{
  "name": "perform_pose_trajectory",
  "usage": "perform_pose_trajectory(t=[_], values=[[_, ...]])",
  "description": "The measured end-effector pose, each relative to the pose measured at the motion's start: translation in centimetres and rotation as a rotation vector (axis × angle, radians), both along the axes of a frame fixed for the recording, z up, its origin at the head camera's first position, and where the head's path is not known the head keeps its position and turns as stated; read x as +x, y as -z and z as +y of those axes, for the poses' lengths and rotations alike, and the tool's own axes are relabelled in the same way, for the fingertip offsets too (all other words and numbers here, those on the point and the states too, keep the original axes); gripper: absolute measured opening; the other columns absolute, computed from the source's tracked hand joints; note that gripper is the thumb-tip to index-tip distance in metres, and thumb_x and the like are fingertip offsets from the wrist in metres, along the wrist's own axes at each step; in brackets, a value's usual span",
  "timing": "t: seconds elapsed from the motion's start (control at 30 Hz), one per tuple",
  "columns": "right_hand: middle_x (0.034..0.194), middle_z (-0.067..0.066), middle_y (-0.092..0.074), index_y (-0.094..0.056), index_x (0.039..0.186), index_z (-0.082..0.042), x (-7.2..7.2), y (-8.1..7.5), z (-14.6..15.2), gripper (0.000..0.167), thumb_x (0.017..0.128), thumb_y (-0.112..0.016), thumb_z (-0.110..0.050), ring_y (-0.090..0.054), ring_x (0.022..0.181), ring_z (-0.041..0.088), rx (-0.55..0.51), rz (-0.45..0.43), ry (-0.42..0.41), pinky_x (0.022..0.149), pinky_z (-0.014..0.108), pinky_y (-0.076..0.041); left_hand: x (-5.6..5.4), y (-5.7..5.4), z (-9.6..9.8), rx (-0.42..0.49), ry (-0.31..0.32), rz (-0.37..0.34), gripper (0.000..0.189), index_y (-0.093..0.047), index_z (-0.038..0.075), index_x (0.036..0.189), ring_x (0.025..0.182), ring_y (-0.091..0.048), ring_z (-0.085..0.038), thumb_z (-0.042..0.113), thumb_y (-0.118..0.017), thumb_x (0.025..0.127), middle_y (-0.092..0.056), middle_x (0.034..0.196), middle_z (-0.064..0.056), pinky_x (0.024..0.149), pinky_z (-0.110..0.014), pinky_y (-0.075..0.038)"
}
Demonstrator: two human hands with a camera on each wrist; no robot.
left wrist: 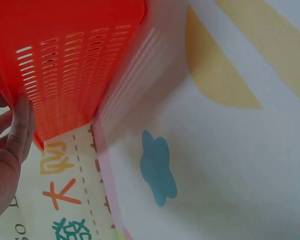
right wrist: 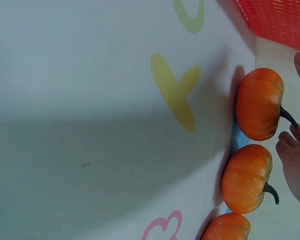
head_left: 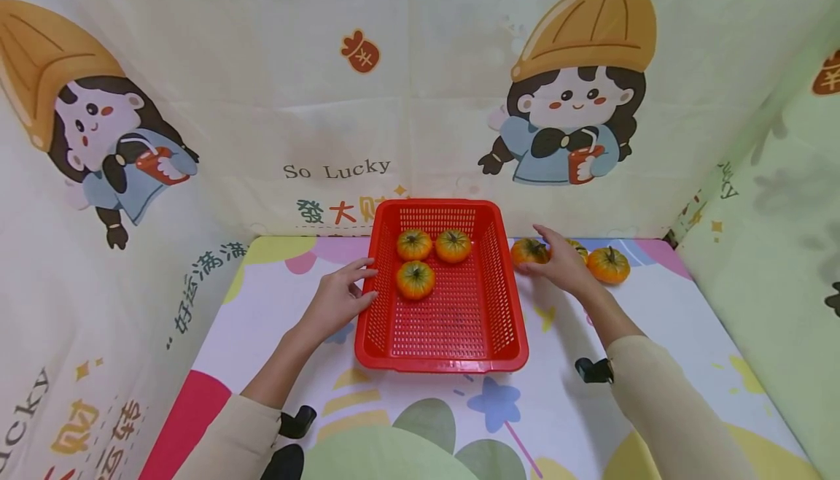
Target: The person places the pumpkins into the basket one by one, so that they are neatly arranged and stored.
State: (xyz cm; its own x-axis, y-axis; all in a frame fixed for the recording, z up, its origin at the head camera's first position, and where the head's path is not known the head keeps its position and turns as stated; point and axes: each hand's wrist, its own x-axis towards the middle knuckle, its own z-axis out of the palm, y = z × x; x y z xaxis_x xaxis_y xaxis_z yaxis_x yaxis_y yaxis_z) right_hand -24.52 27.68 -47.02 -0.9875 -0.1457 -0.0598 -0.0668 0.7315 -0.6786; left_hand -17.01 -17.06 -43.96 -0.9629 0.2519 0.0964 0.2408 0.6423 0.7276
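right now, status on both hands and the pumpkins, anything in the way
Left hand touching red basket, left side. Right hand at nearest outside pumpkin, not gripping. Three pumpkins inside, three outside. Right wall between right hand and basket's inside.

- Left sleeve (head_left: pixel 230 440): long, plain cream fabric; cuff ends on the forearm, behind the left hand (head_left: pixel 337 296).
- Right sleeve (head_left: pixel 676 407): matching cream fabric, smooth surface; cuff ends on the forearm, behind the right hand (head_left: pixel 563 261).
- Left black fitting (head_left: pixel 299 422): small, bent, with rounded edges; located at the left cuff, on the side facing the right arm.
- Black rounded part (head_left: pixel 285 461): located beside the left sleeve, farther from the left hand than the fitting; cut off by the frame.
- Right black fitting (head_left: pixel 593 370): small, blocky; located at the right cuff, on the side facing the left arm.
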Motion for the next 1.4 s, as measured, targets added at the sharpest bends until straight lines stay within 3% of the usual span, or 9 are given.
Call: perform_pose_trajectory(t=[0.23,0.47,0.63,0.9,1.2,1.4], values=[[0.163,0.028,-0.034,-0.025,0.162,-0.004,-0.7,0.1,-0.2,0.094,0.091,-0.079,-0.033,-0.034,0.148,0.047,0.01,-0.005,-0.018,0.118,0.067,-0.031,-0.1,0.1,0.0,-0.003,-0.003,-0.001,0.046,-0.069,0.001,0.132,0.078,-0.063,-0.015,0.012,-0.08,0.089,-0.056,0.152,-0.011,0.067,-0.023,-0.059],[0.164,0.025,-0.034,-0.022,0.163,-0.005,-0.8,0.4,-0.7,0.093,0.094,-0.076,-0.034,-0.036,0.147,0.046,0.005,-0.057,0.026,0.118,0.066,-0.033,-0.1,0.1,-0.1,0.0,0.003,-0.002,0.045,-0.069,0.002,0.133,0.077,-0.062,-0.014,0.011,-0.079,0.089,-0.055,0.153,-0.012,0.066,-0.023,-0.059],[0.162,0.027,-0.036,-0.025,0.162,-0.003,-1.0,0.7,-0.9,0.091,0.093,-0.077,-0.028,-0.037,0.146,0.047,0.015,-0.033,0.025,0.119,0.065,-0.032,-0.2,0.2,-0.1,0.006,0.001,-0.002,0.046,-0.068,0.001,0.133,0.077,-0.062,-0.015,0.011,-0.079,0.089,-0.055,0.152,-0.012,0.067,-0.021,-0.058],[0.159,0.028,-0.04,-0.03,0.159,0.001,-0.8,1.4,-1.1,0.085,0.092,-0.078,-0.019,-0.039,0.145,0.047,0.048,0.014,-0.008,0.12,0.064,-0.029,-0.2,0.3,-0.2,0.008,0.001,0.007,0.046,-0.069,0.001,0.132,0.077,-0.063,-0.015,0.012,-0.08,0.089,-0.056,0.152,-0.011,0.067,-0.023,-0.06],[0.163,0.025,-0.034,-0.026,0.162,-0.004,-0.3,2.1,-1.6,0.086,0.093,-0.077,-0.02,-0.036,0.146,0.045,-0.002,-0.067,0.055,0.119,0.065,-0.031,-0.1,0.2,-0.1,0.011,-0.007,0.002,0.046,-0.069,0.001,0.132,0.077,-0.063,-0.014,0.011,-0.08,0.089,-0.056,0.152,-0.011,0.066,-0.023,-0.059],[0.161,0.028,-0.034,-0.025,0.161,-0.002,-0.3,2.6,-1.6,0.085,0.094,-0.076,-0.021,-0.036,0.146,0.048,0.009,-0.05,0.058,0.119,0.067,-0.029,-0.1,0.2,-0.1,0.004,-0.006,0.0,0.046,-0.069,0.002,0.133,0.078,-0.063,-0.015,0.012,-0.08,0.089,-0.056,0.153,-0.01,0.067,-0.023,-0.059]])
